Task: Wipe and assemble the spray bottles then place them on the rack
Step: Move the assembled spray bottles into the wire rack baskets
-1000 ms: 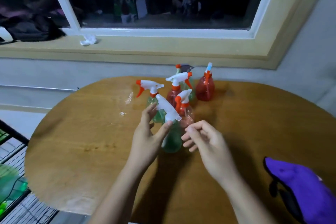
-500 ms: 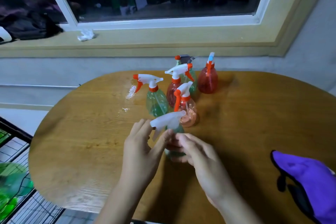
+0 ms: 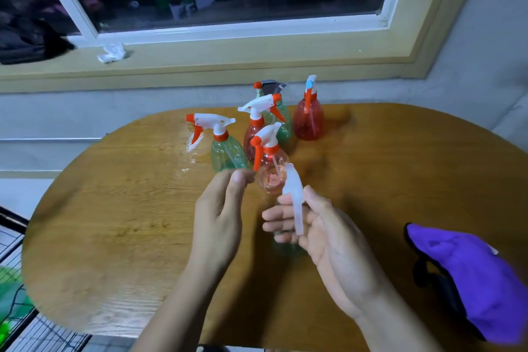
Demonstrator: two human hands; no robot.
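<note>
Looks like a room in someone's home: a rounded wooden bench (image 3: pixel 114 223) set under a white-framed window (image 3: pixel 228 30), its yellow-painted sill (image 3: pixel 257 61) holding a crumpled white tissue (image 3: pixel 112 53).

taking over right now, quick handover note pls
Left hand: fingertips pinched together; holding anything, cannot tell.
Right hand: grips the white head above a green bottle mostly hidden by its fingers.
Five bottles with heads on stand at the back of the table; purple cloth at right; rack lower left.
Done: five assembled.
Left: finish this bottle, rack those on the table.
</note>
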